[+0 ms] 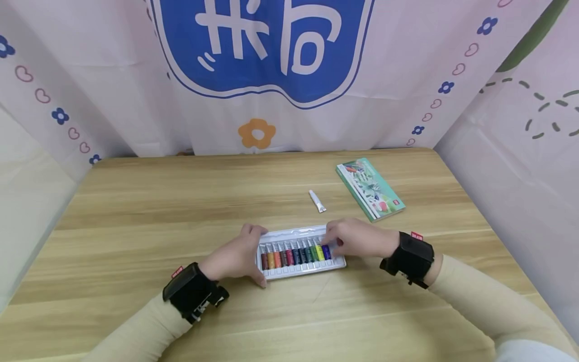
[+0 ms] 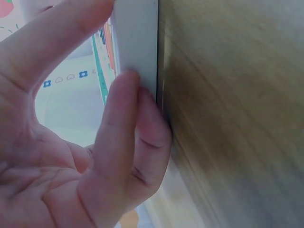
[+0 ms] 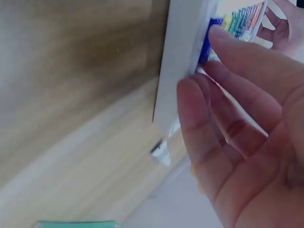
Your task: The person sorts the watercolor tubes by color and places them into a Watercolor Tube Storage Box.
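A white plastic tray [image 1: 312,269] lies on the table with a row of several paint tubes, brown and orange at its left, green, yellow and blue-purple at its right. My left hand [image 1: 236,255] grips the tray's left end, thumb at the near corner and fingers at the far one. At the other end my right hand [image 1: 355,238] reaches over the tray. In the right wrist view its thumb and fingertips pinch the blue-purple paint tube [image 3: 204,50], which sits at the end of the row. Part of that tube is hidden by the fingers.
A single white paint tube [image 1: 317,200] lies on the wooden table [image 1: 181,201] behind the tray. Farther right is a green illustrated box [image 1: 371,189], set at an angle. A printed cloth [image 1: 217,125] hangs along the table's back edge.
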A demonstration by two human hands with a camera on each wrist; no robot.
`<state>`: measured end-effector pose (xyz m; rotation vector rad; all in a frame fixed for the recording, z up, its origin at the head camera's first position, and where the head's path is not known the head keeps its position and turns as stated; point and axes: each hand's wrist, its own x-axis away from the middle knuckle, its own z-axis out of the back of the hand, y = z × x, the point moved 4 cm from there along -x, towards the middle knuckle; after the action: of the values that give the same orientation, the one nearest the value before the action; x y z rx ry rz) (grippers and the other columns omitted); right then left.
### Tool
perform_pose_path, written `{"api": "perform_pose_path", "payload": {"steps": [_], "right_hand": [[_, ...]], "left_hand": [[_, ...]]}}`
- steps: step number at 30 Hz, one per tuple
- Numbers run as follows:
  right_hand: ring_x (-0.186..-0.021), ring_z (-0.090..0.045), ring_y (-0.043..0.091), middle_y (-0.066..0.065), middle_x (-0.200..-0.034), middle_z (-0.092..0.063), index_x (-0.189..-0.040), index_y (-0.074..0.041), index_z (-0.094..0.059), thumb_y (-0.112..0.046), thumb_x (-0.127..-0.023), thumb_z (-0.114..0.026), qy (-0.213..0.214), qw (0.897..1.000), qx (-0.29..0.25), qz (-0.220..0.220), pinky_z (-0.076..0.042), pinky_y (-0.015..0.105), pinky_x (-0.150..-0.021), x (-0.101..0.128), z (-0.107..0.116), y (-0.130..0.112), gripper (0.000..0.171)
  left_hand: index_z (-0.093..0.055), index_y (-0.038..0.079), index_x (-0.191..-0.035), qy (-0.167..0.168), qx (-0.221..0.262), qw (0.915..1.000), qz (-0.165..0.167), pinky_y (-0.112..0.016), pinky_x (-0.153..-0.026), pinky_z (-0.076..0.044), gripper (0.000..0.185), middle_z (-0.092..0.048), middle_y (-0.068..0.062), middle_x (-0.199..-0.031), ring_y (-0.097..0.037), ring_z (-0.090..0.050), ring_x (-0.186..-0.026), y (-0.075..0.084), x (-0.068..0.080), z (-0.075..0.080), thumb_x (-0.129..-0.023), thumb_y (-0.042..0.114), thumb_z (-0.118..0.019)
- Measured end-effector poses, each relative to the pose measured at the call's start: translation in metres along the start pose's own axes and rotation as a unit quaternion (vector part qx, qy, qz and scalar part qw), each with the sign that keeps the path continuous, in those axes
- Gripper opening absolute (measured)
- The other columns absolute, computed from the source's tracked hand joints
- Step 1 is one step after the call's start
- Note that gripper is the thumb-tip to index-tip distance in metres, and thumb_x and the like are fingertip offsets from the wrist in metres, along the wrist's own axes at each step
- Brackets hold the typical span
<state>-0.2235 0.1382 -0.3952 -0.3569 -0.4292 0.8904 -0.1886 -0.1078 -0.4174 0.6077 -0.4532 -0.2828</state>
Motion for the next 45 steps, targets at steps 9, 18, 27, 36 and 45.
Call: {"api": "perform_pose_path", "payload": {"steps": [9, 18, 27, 36, 45], "right_hand": [[-0.097, -0.064, 0.010, 0.002, -0.110, -0.072, -0.117, -0.005, -0.077, 0.003, -0.093, -0.069, -0.023, 0.999, -0.044, 0.006, -0.055, 0.027, -0.087, -0.015, 0.017, 0.006, 0.027], [-0.094, -0.066, 0.017, 0.008, -0.104, -0.073, -0.112, 0.000, -0.076, 0.003, -0.091, -0.072, 0.072, 0.992, -0.088, -0.060, -0.057, 0.031, -0.083, -0.049, 0.034, 0.034, 0.022], [-0.083, -0.060, 0.020, 0.007, -0.091, -0.067, -0.103, 0.001, -0.071, -0.007, -0.087, -0.081, 0.122, 0.976, -0.090, -0.156, -0.051, 0.032, -0.075, -0.078, 0.038, 0.057, 0.021], [-0.091, -0.058, 0.026, 0.012, -0.101, -0.064, -0.109, -0.001, -0.064, -0.017, -0.082, -0.087, 0.117, 0.972, -0.040, -0.199, -0.049, 0.039, -0.084, -0.092, 0.038, 0.066, 0.039], [-0.091, -0.063, 0.021, 0.004, -0.095, -0.072, -0.097, -0.007, -0.078, -0.017, -0.089, -0.082, 0.086, 0.980, -0.021, -0.181, -0.051, 0.038, -0.087, -0.093, 0.039, 0.061, 0.013]], "left_hand": [[-0.036, -0.008, -0.149, -0.003, 0.008, 1.0000, 0.004, -0.053, -0.105, -0.047, 0.117, -0.038, -0.028, -0.141, -0.041, -0.054, -0.122, -0.001, -0.001, -0.001, -0.053, 0.011, -0.102], [-0.036, -0.007, -0.149, -0.001, 0.016, 0.9999, 0.004, -0.053, -0.105, -0.047, 0.116, -0.037, -0.027, -0.142, -0.041, -0.053, -0.122, -0.002, -0.004, -0.001, -0.054, 0.009, -0.101], [-0.038, -0.007, -0.149, 0.001, 0.011, 0.9999, 0.002, -0.053, -0.106, -0.046, 0.116, -0.037, -0.028, -0.142, -0.041, -0.052, -0.124, -0.002, -0.004, -0.003, -0.053, 0.010, -0.102], [-0.037, -0.007, -0.149, 0.001, 0.018, 0.9998, 0.005, -0.052, -0.104, -0.047, 0.115, -0.037, -0.027, -0.142, -0.040, -0.054, -0.121, -0.001, -0.003, -0.003, -0.054, 0.009, -0.101], [-0.037, -0.007, -0.149, -0.002, 0.018, 0.9998, 0.003, -0.053, -0.106, -0.046, 0.116, -0.037, -0.028, -0.143, -0.041, -0.052, -0.123, 0.000, -0.001, -0.001, -0.054, 0.010, -0.101]]}}
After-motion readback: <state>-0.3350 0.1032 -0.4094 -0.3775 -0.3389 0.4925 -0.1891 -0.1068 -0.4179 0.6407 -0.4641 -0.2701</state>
